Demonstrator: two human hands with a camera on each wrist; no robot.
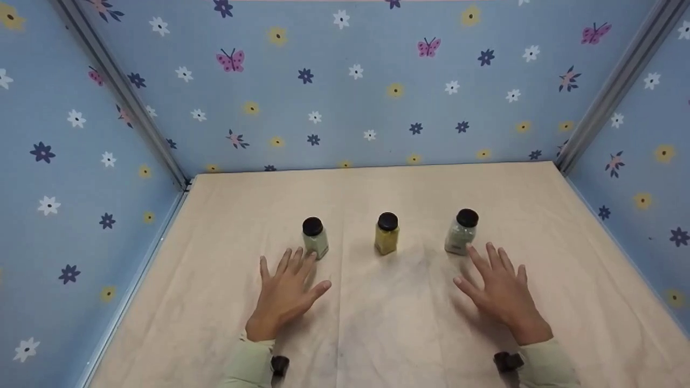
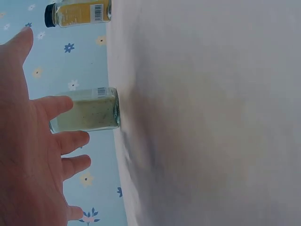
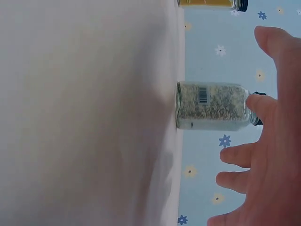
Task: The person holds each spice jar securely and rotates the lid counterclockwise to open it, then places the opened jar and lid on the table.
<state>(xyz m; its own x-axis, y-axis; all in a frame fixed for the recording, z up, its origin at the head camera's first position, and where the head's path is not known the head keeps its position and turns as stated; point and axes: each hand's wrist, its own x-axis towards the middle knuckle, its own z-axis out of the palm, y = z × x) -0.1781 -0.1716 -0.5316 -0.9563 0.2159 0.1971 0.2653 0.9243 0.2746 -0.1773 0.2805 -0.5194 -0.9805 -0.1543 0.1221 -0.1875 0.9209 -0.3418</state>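
Observation:
Three black-capped glass spice jars stand upright in a row. The left jar (image 1: 316, 243) has pale green powder, the middle jar (image 1: 386, 239) yellow powder, and the right jar (image 1: 460, 237) greyish flakes, seen closer in the right wrist view (image 3: 211, 106). My left hand (image 1: 287, 291), fingers spread, is just in front of the left jar; its index finger overlaps that jar in view, and I cannot tell whether they touch. Likewise spread, my right hand (image 1: 501, 291) is in front of the right jar, a fingertip overlapping its lower edge. Neither hand holds anything.
A beige cloth (image 1: 388, 323) with creases covers the table. Blue flowered panels (image 1: 356, 97) enclose it at the back and both sides, with grey metal posts (image 1: 129, 97) at the rear corners. A dark strap piece (image 1: 509, 362) sits by the right sleeve.

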